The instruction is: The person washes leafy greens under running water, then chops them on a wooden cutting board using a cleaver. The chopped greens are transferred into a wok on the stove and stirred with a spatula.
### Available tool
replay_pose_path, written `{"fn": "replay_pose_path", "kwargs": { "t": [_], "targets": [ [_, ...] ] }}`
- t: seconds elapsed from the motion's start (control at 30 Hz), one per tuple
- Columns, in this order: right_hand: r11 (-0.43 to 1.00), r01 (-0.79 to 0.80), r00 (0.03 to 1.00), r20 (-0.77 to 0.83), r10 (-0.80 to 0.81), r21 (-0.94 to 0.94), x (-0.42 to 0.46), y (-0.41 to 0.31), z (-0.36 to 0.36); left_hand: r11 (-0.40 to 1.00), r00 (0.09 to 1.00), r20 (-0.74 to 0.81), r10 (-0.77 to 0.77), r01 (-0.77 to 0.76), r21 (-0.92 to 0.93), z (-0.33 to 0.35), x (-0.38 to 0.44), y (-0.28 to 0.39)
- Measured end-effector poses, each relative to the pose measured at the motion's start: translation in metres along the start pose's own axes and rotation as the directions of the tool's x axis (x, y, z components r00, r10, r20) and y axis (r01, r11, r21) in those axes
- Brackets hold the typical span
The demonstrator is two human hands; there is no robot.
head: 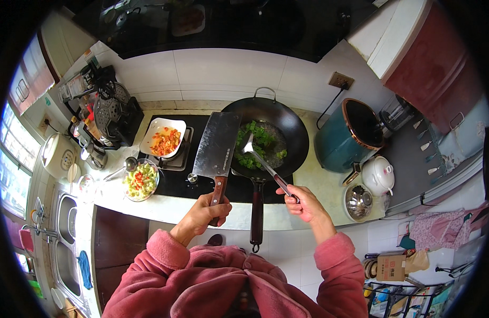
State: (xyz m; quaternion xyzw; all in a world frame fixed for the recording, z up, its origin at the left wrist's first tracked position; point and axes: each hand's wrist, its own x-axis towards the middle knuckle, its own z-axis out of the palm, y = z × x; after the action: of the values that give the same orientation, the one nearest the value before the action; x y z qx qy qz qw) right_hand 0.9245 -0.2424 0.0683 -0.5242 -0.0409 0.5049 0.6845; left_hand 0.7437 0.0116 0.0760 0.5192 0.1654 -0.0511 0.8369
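Observation:
My left hand (206,210) grips the wooden handle of a cleaver (217,147), its broad blade pointing away from me and overlapping the left rim of a wok (294,127). Chopped green leaves (258,137) lie in the bottom of the wok. With my right hand (306,202) I hold a metal spatula (270,169); its head touches the greens. The wok's long dark handle (257,214) points towards me between my two hands. Part of the greens is hidden behind the spatula head and the blade.
Left of the cleaver, a white dish of chopped red pieces (165,141) rests over a burner. A glass bowl of pale green pieces (141,181) stands nearer. A teal bin-like container (337,139), white lidded pot (377,175) and metal bowl (358,200) are at right. A range hood (228,28) overhangs the back.

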Motion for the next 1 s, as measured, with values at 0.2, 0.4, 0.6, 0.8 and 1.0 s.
{"fn": "replay_pose_path", "kwargs": {
  "t": [0.2,0.4,0.6,0.8,1.0],
  "targets": [
    [0.994,0.081,0.991,-0.095,-0.089,-0.079,-0.023,-0.006,-0.014,1.000,1.000,-0.005,-0.010,0.010,0.007,0.002,0.001,0.001],
    [0.963,0.110,0.941,-0.287,-0.181,-0.247,-0.064,-0.024,-0.015,1.000,1.000,0.009,-0.016,0.016,0.011,0.003,0.004,0.001],
    [0.960,0.071,0.918,-0.358,-0.169,-0.270,-0.073,-0.022,-0.026,0.999,0.999,0.024,-0.036,0.035,0.027,0.007,0.008,0.003],
    [0.993,0.117,0.976,-0.185,-0.116,-0.007,-0.055,-0.011,-0.025,0.999,0.999,0.037,-0.039,0.038,0.032,0.006,0.012,0.006],
    [0.967,0.230,0.973,-0.050,-0.226,0.108,0.003,-0.014,-0.008,0.998,0.999,0.022,-0.027,0.026,0.050,0.007,0.011,0.016]
  ]
}}
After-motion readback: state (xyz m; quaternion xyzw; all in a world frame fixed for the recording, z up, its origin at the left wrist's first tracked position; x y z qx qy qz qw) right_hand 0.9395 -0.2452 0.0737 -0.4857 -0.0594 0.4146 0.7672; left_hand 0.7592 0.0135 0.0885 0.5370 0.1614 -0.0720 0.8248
